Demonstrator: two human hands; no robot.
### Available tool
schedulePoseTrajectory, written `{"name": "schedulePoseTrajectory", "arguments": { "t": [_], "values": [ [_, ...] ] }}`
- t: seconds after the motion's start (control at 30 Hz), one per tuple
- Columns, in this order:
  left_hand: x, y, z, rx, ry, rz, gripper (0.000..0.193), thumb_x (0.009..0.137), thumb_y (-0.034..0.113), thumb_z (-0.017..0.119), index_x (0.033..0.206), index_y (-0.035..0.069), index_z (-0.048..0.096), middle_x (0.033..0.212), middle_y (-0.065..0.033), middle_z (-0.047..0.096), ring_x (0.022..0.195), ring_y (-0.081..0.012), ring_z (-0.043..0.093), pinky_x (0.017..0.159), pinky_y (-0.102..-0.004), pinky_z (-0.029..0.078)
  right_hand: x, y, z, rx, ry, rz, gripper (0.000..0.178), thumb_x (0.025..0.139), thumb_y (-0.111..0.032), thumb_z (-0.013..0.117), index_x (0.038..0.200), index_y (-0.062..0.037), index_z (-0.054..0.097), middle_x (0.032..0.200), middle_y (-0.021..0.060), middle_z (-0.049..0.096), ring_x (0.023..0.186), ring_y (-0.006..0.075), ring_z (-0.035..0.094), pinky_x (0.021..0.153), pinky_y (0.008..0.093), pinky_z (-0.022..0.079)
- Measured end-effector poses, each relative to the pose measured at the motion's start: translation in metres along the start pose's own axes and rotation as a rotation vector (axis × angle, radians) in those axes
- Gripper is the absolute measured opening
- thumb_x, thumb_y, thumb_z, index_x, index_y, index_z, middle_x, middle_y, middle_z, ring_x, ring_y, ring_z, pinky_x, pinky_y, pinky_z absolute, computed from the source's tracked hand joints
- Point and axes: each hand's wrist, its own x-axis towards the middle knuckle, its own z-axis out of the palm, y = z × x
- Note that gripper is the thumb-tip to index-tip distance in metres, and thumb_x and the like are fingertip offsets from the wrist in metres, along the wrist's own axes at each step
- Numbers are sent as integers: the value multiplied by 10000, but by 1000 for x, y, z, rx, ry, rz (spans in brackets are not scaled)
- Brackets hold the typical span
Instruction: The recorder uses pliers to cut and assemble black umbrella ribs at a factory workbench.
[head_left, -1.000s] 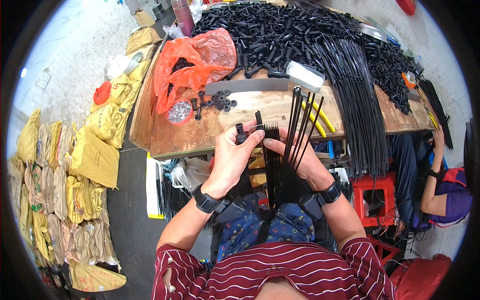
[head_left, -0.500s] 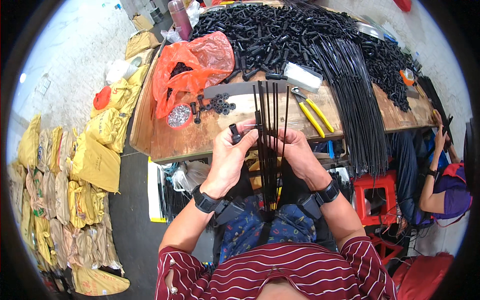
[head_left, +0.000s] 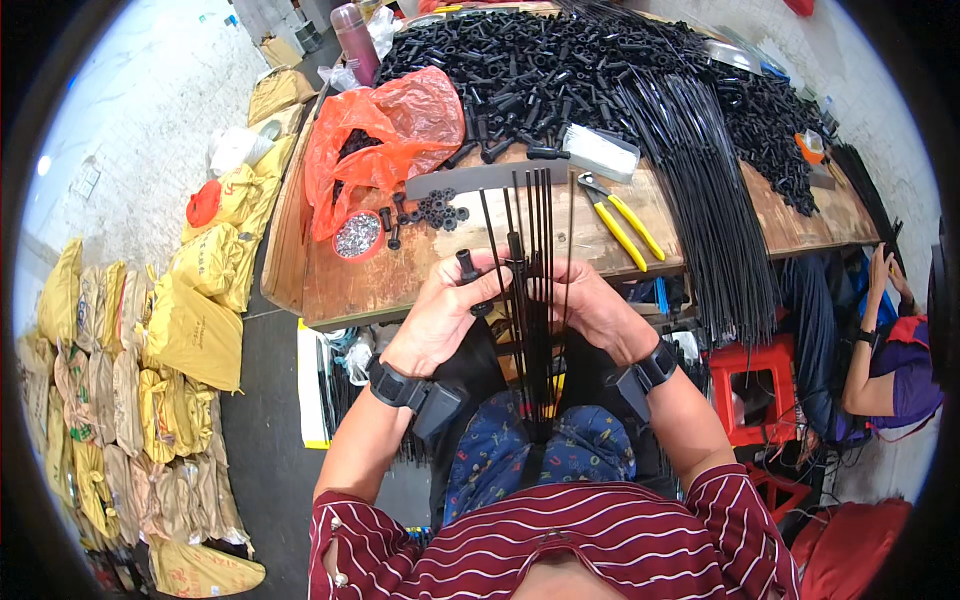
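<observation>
Between my knees a bundle of thin black rods point(head_left: 538, 350) stands upright, with its tips fanned out above the table edge. My left hand point(head_left: 435, 315) is closed around a black plastic tube fitting point(head_left: 466, 262), and its thumb and forefinger meet at the rods. One rod carries a black sleeve point(head_left: 515, 246) beside those fingertips. On the other side of the bundle, my right hand point(head_left: 598, 308) pinches at the rods; they partly hide its fingertips. Behind the rods a grey strip point(head_left: 450, 181) lies on the wooden table point(head_left: 370, 288).
Black fittings heap across the table's far side, and long black rods point(head_left: 715, 230) hang over its edge. Yellow-handled pliers point(head_left: 626, 222), an open white box point(head_left: 602, 153), a red plastic bag point(head_left: 420, 120) and a dish of metal bits point(head_left: 357, 233) lie nearby. Another person point(head_left: 890, 380) sits at right.
The rod tips have spread wider, with one now leaning left. My left hand has shifted slightly left and down with the fitting still in it. My right hand remains beside the rods.
</observation>
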Motion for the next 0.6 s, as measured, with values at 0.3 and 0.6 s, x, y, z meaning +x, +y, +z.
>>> {"name": "schedulePoseTrajectory", "arguments": {
  "t": [0.3,0.6],
  "values": [
    [10,9,-4,-38,-184,-94,255,878,64,611,1120,-13,599,967,-68,651,761,-174,623,623,-338,534,-8,-6,19,153,-133,33,348,932,-174,558,1251,-39,526,919,52,626,822,166,632,747,279,528],
    [29,41,-19,-123,-8,23,374,947,261,538,1243,37,493,1225,-129,565,1129,-240,561,993,-384,449,-3,3,10,174,-78,-20,178,932,-222,568,999,-58,588,876,76,618,798,187,622,744,319,520]
  ]
}}
